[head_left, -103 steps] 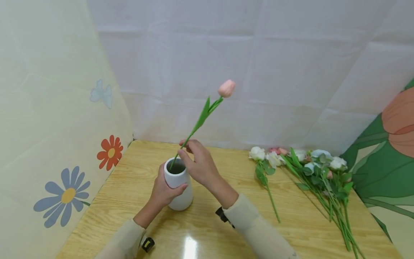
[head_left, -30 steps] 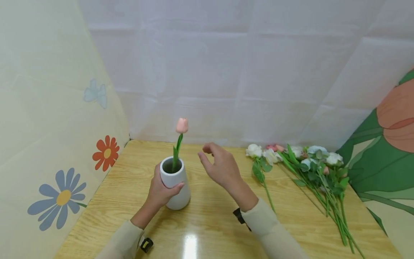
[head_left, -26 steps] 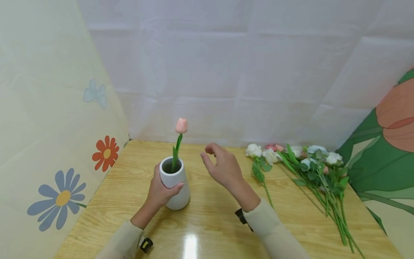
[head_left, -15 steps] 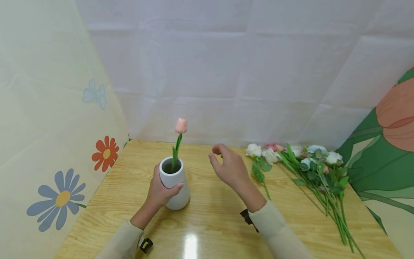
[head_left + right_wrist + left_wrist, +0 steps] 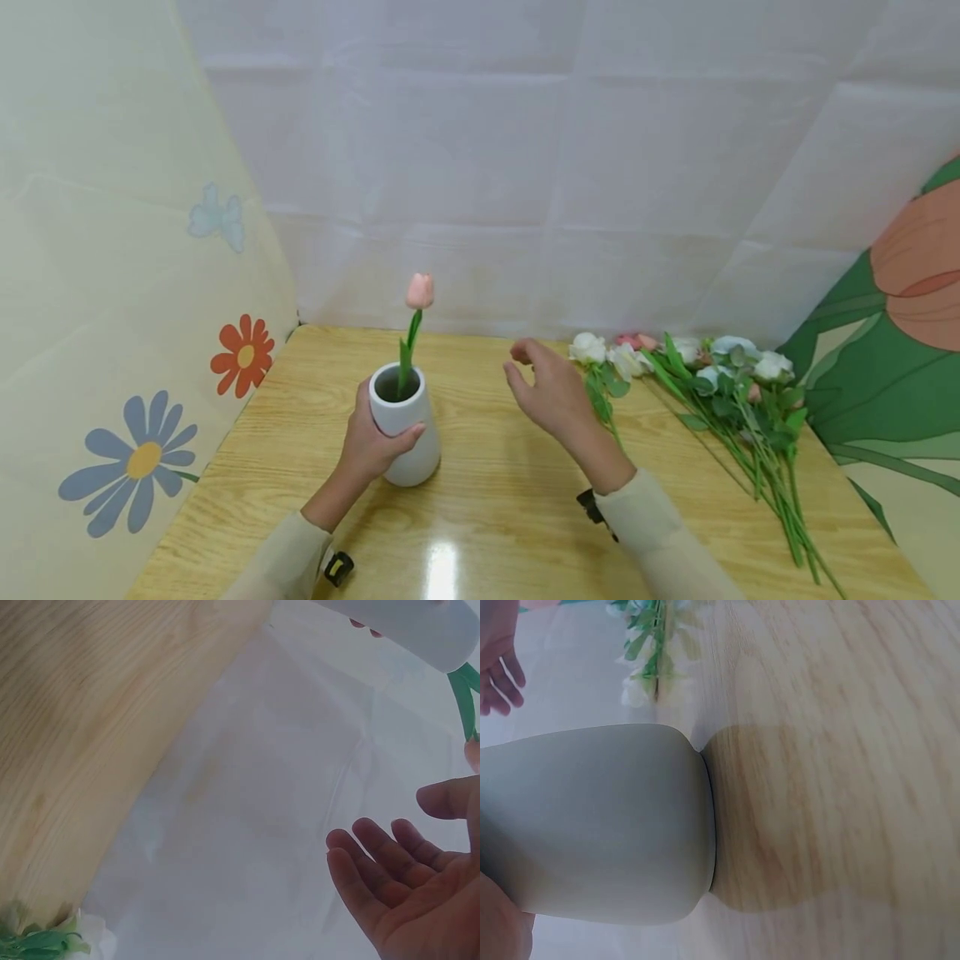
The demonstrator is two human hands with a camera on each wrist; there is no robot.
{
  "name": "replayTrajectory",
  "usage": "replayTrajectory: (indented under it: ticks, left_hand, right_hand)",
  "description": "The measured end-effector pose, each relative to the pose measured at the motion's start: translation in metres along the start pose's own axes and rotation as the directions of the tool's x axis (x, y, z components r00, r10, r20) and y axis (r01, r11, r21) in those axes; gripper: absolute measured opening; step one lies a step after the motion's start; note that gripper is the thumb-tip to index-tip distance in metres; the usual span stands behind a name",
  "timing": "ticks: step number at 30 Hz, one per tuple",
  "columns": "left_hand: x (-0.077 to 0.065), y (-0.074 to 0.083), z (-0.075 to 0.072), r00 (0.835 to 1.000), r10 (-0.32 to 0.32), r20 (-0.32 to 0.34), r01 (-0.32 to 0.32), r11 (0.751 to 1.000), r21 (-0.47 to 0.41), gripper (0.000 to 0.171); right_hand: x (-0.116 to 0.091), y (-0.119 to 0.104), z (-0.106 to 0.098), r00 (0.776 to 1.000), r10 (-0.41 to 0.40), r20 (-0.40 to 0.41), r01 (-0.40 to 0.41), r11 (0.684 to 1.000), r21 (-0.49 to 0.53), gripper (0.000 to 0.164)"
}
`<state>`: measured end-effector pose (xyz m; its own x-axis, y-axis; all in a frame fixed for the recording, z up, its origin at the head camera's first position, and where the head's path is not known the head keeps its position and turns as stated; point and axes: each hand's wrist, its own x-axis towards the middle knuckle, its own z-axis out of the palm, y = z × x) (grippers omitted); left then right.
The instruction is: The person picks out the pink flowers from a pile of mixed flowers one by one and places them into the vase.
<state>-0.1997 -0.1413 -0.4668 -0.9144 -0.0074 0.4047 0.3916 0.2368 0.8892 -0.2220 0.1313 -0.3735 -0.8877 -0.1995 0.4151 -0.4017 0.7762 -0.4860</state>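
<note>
The left hand (image 5: 367, 442) grips the upright vase (image 5: 416, 458), in which the tulip (image 5: 420, 292) stands, bloom tipped slightly right. The right hand (image 5: 558, 396) — holding nothing, thumb apart from loosely bent fingers — is between vase and rose (image 5: 588, 347). The rose lies just right of it, the nearer hand; its long axis runs from bloom at the table's (image 5: 480, 517) far side toward the person, the lower stem hidden.

White vase (image 5: 414, 454) — smooth-walled, round-mouthed, wider toward the base — stands upright on the counter (image 5: 487, 508). One pink tulip (image 5: 421, 291), bloom closed, projects above the rim; its green stem and leaves enter the opening, leaning slightly.
</note>
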Motion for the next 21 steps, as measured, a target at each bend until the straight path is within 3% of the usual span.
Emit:
replayTrajectory:
  ticks: [21]
  left_hand:
    - [0.001,-0.001,0.001,1.0,0.004,0.004,-0.004,1.0,0.002,0.089]
  right_hand:
    - [-0.022,0.042,-0.015,0.986,0.152,0.075,-0.149,0.988,-0.051,0.044]
